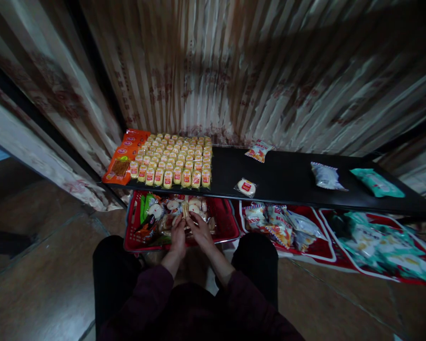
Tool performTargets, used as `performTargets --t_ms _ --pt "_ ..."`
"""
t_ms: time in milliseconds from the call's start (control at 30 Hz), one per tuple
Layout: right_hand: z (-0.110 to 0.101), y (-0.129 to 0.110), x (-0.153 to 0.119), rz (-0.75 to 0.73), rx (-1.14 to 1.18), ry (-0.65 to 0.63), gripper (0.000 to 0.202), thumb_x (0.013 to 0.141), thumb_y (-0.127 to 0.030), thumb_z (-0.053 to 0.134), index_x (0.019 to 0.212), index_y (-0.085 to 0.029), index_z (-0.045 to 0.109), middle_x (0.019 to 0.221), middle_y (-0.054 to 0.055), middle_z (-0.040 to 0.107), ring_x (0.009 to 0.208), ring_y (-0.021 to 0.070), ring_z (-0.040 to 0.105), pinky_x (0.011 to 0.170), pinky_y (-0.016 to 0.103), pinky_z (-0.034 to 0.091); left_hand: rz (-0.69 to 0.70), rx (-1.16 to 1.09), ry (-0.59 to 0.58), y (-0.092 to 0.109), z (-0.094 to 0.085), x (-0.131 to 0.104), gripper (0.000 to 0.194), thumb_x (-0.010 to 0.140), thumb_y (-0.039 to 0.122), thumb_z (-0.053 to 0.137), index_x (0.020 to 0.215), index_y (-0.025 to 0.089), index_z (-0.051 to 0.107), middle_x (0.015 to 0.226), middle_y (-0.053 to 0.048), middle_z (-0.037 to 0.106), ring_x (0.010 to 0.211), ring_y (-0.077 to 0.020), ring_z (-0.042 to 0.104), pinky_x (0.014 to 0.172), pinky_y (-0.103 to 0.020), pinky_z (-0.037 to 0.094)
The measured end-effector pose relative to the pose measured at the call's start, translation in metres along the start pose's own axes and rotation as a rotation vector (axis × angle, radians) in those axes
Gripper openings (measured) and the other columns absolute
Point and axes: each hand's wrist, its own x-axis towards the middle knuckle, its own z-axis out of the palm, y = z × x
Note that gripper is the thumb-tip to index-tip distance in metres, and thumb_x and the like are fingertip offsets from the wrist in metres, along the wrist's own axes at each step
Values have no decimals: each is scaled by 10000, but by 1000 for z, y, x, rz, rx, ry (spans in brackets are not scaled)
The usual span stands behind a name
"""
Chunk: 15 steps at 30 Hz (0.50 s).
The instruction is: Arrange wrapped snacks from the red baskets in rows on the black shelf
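Observation:
Above the left red basket (128, 232), my left hand (178, 233) and my right hand (200, 230) come together. Their fingertips pinch a small pale-yellow wrapped snack cake (186, 208) held between them. Round white wrapped snacks (156, 210) and other packets lie in the basket below, partly covered by my hands. Just beyond, on the black shelf (223, 173), stand rows of small yellow wrapped cakes (173, 161) with red-and-white labels. An orange bag (122, 161) lies at their left end.
A round white snack (246, 187), a white-and-orange packet (259, 150), a silvery packet (327, 176) and a teal packet (377, 182) lie along the shelf. Below are a red basket of white packets (277, 222) and one of teal packets (383, 241). A patterned curtain (213, 71) hangs behind.

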Motion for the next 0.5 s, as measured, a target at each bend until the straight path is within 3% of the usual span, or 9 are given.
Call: performTargets --t_ms 100,200,367,500 --pt "1 2 2 -31 -31 -23 267 681 -360 723 934 -277 701 1002 25 673 953 194 599 920 338 425 140 59 72 1 -1 -1 220 705 107 636 891 215 685 1117 -64 656 1129 -195 555 974 -311 412" --pt "3 5 6 -73 -111 -26 250 701 -365 702 934 -277 702 992 35 672 949 212 590 910 353 424 280 124 81 0 -1 0 306 677 53 635 927 224 680 1106 -63 651 1097 -197 565 996 -330 394" --pt "12 -5 13 -181 -267 -26 246 747 -370 643 965 -261 683 979 50 681 925 223 602 876 350 445 487 249 110 10 0 2 322 690 56 612 970 204 670 1053 -93 641 1065 -215 568 1003 -358 385" --pt "25 -24 19 -287 -382 58 349 786 -356 576 1107 -219 585 1046 68 668 966 219 614 865 360 467 708 506 139 28 4 6 357 760 94 537 1096 181 623 1087 -107 611 1060 -214 564 971 -384 422"
